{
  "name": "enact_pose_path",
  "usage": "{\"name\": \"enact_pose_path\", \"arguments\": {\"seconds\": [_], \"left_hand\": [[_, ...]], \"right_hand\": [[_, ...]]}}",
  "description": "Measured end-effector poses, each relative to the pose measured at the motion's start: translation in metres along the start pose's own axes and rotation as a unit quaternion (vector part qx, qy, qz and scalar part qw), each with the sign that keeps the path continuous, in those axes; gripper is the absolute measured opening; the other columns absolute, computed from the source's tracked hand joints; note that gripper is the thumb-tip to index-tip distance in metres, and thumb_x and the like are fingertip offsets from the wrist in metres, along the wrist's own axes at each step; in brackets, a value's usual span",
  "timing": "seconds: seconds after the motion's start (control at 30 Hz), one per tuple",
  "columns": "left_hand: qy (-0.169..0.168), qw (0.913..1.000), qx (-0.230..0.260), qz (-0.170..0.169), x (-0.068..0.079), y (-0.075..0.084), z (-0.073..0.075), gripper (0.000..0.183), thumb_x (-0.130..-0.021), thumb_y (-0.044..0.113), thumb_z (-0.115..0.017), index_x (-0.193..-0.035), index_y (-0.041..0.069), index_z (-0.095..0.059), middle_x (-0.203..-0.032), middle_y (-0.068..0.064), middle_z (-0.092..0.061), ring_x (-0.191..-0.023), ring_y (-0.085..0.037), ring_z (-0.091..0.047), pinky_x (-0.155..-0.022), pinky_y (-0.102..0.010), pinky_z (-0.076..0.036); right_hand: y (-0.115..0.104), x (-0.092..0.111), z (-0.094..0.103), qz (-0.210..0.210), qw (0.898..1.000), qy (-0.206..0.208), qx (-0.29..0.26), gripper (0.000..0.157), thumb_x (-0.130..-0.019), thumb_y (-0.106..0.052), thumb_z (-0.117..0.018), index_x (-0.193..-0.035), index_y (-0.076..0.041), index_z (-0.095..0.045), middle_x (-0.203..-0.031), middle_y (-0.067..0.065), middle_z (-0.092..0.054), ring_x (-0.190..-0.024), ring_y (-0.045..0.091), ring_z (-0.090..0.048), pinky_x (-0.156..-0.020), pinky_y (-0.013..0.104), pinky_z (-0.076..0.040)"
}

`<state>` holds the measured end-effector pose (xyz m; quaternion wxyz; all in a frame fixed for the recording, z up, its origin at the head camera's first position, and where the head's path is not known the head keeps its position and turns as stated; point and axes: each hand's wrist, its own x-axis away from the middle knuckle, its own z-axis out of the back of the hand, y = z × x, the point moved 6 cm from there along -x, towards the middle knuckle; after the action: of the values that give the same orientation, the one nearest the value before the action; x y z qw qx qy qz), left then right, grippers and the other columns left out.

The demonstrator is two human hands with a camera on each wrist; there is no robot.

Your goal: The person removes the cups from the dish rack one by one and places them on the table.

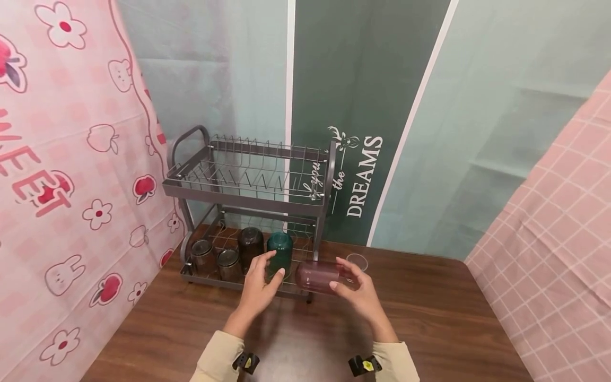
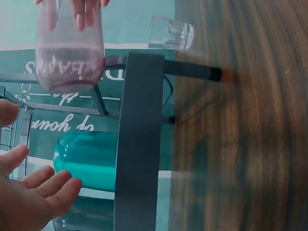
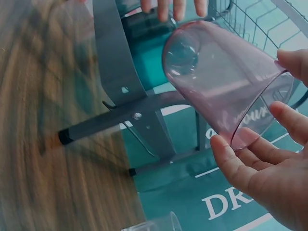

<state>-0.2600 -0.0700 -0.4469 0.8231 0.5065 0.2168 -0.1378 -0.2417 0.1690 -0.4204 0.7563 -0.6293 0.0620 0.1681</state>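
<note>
A pink see-through glass [image 1: 317, 277] lies sideways in the air before the rack's right end, its closed base toward the left. My right hand [image 1: 359, 293] grips it near the rim, with the fingers and thumb around the mouth in the right wrist view. My left hand [image 1: 260, 284] holds nothing; its fingers are parted beside a teal glass [image 2: 86, 159], and in the head view they overlap it. That teal glass stands upside down on the lower tier of the grey dish rack [image 1: 248, 199]. Whether the left fingertips touch it, I cannot tell.
A dark glass [image 1: 250, 246] and two small clear glasses, one a front glass [image 1: 229, 264], share the lower tier. Behind the right hand, a clear glass [image 2: 171, 33] stands on the wooden table [image 1: 444, 313]. Wire slots fill the upper tier. Curtains hang around the table.
</note>
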Motion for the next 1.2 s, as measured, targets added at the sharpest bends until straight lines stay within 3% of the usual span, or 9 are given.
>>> {"name": "enact_pose_path", "arguments": {"seconds": [0.17, 0.47, 0.7, 0.83, 1.07, 1.2], "left_hand": [[-0.010, 0.9985, -0.055, 0.003, -0.007, 0.000, 0.000, 0.049, -0.086, 0.019, -0.066, -0.130, 0.006, -0.050, -0.127, -0.015, -0.044, -0.109, -0.035, -0.051, -0.082, -0.051, -0.043], [-0.038, 0.9924, -0.117, 0.011, -0.016, 0.002, -0.001, 0.048, -0.084, 0.023, -0.067, -0.128, 0.012, -0.052, -0.131, -0.017, -0.040, -0.116, -0.034, -0.045, -0.083, -0.052, -0.043], [-0.052, 0.9888, -0.140, 0.009, -0.023, 0.004, 0.000, 0.052, -0.084, 0.024, -0.068, -0.131, 0.011, -0.050, -0.133, -0.018, -0.038, -0.120, -0.035, -0.040, -0.085, -0.053, -0.041], [-0.055, 0.9874, -0.148, 0.010, -0.027, 0.005, 0.000, 0.054, -0.084, 0.024, -0.068, -0.132, 0.010, -0.049, -0.133, -0.019, -0.038, -0.119, -0.036, -0.040, -0.084, -0.053, -0.041], [-0.059, 0.9851, -0.161, 0.012, -0.027, 0.002, -0.002, 0.055, -0.082, 0.024, -0.069, -0.132, 0.010, -0.050, -0.133, -0.021, -0.038, -0.119, -0.037, -0.040, -0.082, -0.052, -0.043], [-0.063, 0.9834, -0.170, 0.005, -0.027, 0.002, -0.006, 0.055, -0.082, 0.023, -0.070, -0.131, 0.010, -0.050, -0.134, -0.021, -0.037, -0.118, -0.037, -0.040, -0.081, -0.051, -0.044]], "right_hand": [[-0.007, 0.000, 0.008, 0.010, 1.000, -0.010, 0.017, 0.053, -0.080, 0.003, -0.068, -0.129, 0.004, -0.048, -0.118, 0.031, -0.051, -0.104, 0.043, -0.051, -0.075, 0.030, -0.050], [-0.010, -0.001, 0.025, 0.034, 0.994, -0.018, 0.103, 0.049, -0.081, 0.002, -0.066, -0.127, 0.007, -0.050, -0.111, 0.026, -0.056, -0.097, 0.043, -0.054, -0.072, 0.032, -0.050], [0.020, -0.009, 0.044, 0.040, 0.983, -0.011, 0.177, 0.051, -0.081, -0.008, -0.070, -0.128, 0.000, -0.053, -0.114, 0.021, -0.058, -0.096, 0.033, -0.058, -0.070, 0.033, -0.050], [0.025, -0.010, 0.051, 0.035, 0.978, -0.014, 0.206, 0.052, -0.081, -0.014, -0.072, -0.129, -0.005, -0.054, -0.114, 0.016, -0.058, -0.093, 0.032, -0.059, -0.068, 0.035, -0.051], [0.026, -0.006, 0.056, 0.055, 0.952, -0.010, 0.302, 0.052, -0.076, -0.017, -0.075, -0.124, -0.005, -0.058, -0.114, 0.015, -0.059, -0.103, 0.033, -0.056, -0.079, 0.051, -0.046], [0.030, -0.005, 0.061, 0.064, 0.939, -0.023, 0.337, 0.052, -0.074, -0.015, -0.076, -0.122, -0.003, -0.060, -0.114, 0.016, -0.059, -0.106, 0.034, -0.055, -0.082, 0.053, -0.044]]}}
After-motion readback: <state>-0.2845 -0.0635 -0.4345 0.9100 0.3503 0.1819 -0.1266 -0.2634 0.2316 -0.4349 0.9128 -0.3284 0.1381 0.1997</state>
